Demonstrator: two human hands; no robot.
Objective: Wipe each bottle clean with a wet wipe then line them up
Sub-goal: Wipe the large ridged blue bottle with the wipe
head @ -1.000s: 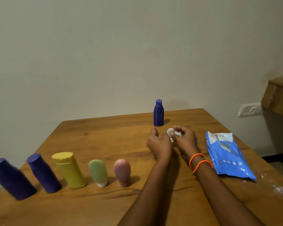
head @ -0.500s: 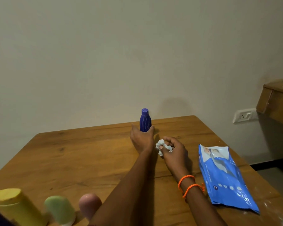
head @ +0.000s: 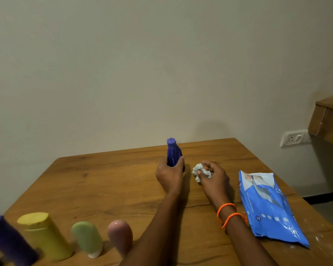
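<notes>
Since one second ago the left hand [head: 170, 175] has left the wipe and gone forward to the blue bottle [head: 173, 154], and now its fingers and thumb are curled around the lower part of this bottle. The bottle leans a little to the left and is near the far edge of the desk [head: 108, 181]; I cannot tell if its bottom touches the wood, because the hand hides it. The right hand [head: 212, 178] is just beside, on the right, with fingers bent, and it grips a crumpled white wipe [head: 200, 171] between thumb and fingers. Two orange bands [head: 229, 213] are on the right wrist.

At the near left edge four other bottles stand in a line: a dark purple bottle [head: 10, 240], a yellow bottle [head: 43, 235], a green bottle [head: 87, 239] with a white cap at the bottom, and a pink bottle [head: 120, 236]. The pink one is just beside the left forearm. A blue pack of wipes [head: 267, 208] lies flat on the right side of the desk, near the right wrist but apart from it.
</notes>
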